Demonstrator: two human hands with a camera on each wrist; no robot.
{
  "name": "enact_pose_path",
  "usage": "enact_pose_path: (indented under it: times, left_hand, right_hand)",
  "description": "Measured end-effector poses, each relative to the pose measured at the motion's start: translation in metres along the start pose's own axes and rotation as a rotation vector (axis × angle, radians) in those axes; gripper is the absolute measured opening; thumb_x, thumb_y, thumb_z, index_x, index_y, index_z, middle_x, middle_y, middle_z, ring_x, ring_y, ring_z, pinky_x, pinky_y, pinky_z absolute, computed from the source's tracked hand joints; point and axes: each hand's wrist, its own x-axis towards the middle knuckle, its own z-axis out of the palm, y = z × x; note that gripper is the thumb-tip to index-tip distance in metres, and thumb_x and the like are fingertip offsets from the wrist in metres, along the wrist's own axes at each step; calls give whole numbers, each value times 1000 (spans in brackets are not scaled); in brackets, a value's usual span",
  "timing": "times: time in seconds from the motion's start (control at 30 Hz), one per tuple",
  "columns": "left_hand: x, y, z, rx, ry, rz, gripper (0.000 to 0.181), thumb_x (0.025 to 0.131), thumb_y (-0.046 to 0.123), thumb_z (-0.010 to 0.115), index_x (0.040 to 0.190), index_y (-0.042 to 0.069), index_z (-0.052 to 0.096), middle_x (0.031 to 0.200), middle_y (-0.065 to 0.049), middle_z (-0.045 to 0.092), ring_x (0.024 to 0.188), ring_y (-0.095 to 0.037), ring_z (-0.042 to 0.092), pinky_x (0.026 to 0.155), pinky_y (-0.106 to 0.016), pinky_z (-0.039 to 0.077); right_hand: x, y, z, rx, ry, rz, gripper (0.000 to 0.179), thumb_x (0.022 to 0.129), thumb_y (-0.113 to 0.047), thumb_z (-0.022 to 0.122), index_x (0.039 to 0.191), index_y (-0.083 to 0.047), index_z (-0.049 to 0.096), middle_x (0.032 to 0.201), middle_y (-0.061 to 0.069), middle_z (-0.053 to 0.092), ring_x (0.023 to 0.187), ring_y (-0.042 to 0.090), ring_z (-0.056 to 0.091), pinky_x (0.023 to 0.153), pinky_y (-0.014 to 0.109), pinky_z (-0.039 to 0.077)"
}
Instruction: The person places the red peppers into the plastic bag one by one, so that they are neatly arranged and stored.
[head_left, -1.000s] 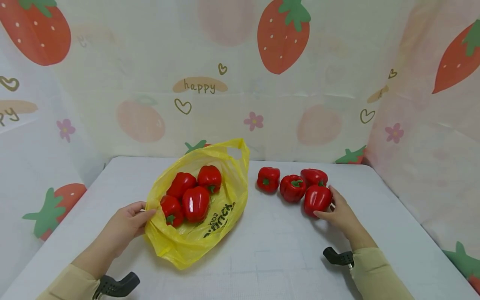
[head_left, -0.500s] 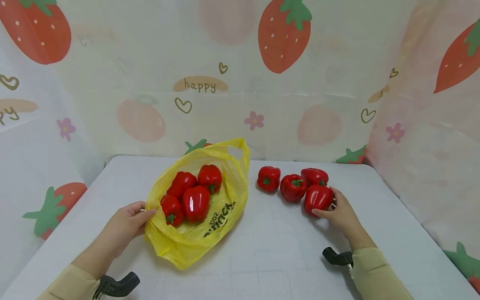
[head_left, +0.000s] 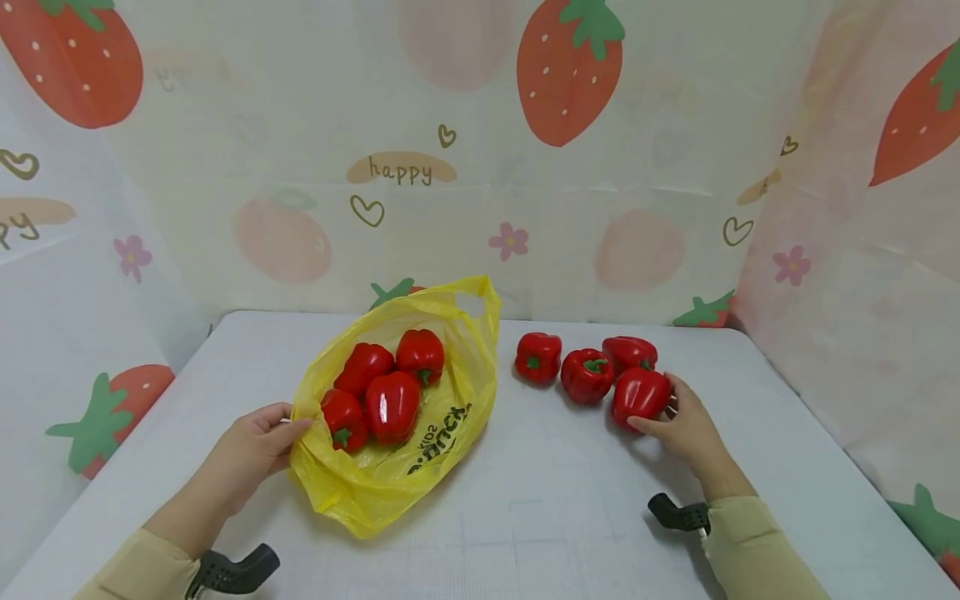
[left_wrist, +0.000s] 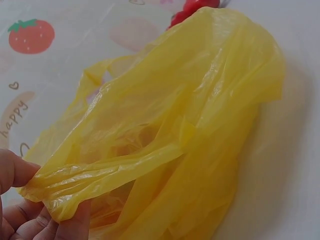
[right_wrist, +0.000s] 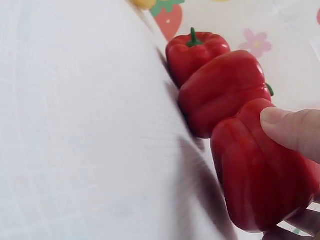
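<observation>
My left hand (head_left: 251, 450) pinches the near-left edge of a yellow plastic bag (head_left: 468, 367), which gapes open on the table. In the left wrist view, thumb and fingers bunch the film of the bag (left_wrist: 215, 125). Several red bell peppers (head_left: 392, 407) lie inside it. To the right, my right hand (head_left: 688, 427) grips a red bell pepper (head_left: 639, 397), thumb on the near side and fingers behind. The right wrist view has the thumb pressed on this pepper (right_wrist: 260, 170), its underside close over the table. The other fingers are partly hidden behind it.
Three more red bell peppers sit beyond the held one: a left one (head_left: 537, 358), a middle one (head_left: 587, 377) and a rear one (head_left: 628, 353). The white table (head_left: 540, 517) is backed by a strawberry-print curtain (head_left: 555, 200) on three sides.
My right hand has shifted slightly right with the gripped pepper, drawing it a little away from the middle pepper. The left hand and the bag stay put.
</observation>
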Motion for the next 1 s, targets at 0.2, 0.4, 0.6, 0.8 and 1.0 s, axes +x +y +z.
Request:
enact_pose_path:
  times: [0.2, 0.4, 0.6, 0.8, 1.0]
  left_hand:
    - [0, -1, 0, 3, 2, 1, 54, 91, 41, 52, 128, 2, 45, 128, -18, 49, 98, -17, 57, 84, -31, 50]
    - [0, -1, 0, 9, 2, -5, 54, 91, 41, 52, 128, 3, 45, 128, -17, 50, 98, -17, 57, 84, -31, 50]
    - [0, -1, 1, 7, 6, -8, 54, 90, 41, 53, 127, 3, 46, 125, -17, 52, 96, -16, 58, 84, -31, 50]
    - [0, -1, 1, 5, 7, -8, 53, 90, 41, 53, 127, 3, 46, 125, -17, 51, 96, -17, 58, 84, -31, 50]
    - [-1, -1, 1, 3, 9, -9, 52, 90, 40, 53, 125, 2, 47, 124, -17, 52, 95, -17, 58, 84, -31, 51]
  right_hand:
    - [-3, -1, -7, 4, 15, -3, 107, 74, -41, 74, 146, -4, 4, 143, 25, 23, 128, 43, 27, 97, 53, 37]
    - [-11, -10, -17, 26, 24, -34, 105, 75, -40, 73, 146, -6, 4, 143, 26, 22, 128, 44, 29, 97, 52, 37]
    - [-17, -20, -25, 69, 35, -79, 102, 77, -37, 72, 146, -6, 4, 143, 26, 23, 128, 44, 28, 97, 51, 37]
    - [-16, -30, -23, 68, 20, -120, 102, 75, -36, 74, 147, -8, 7, 142, 23, 25, 127, 44, 30, 91, 52, 42]
    - [-8, -46, -15, 33, 14, -169, 103, 72, -34, 77, 146, -9, 11, 141, 20, 29, 126, 42, 33, 90, 50, 44]
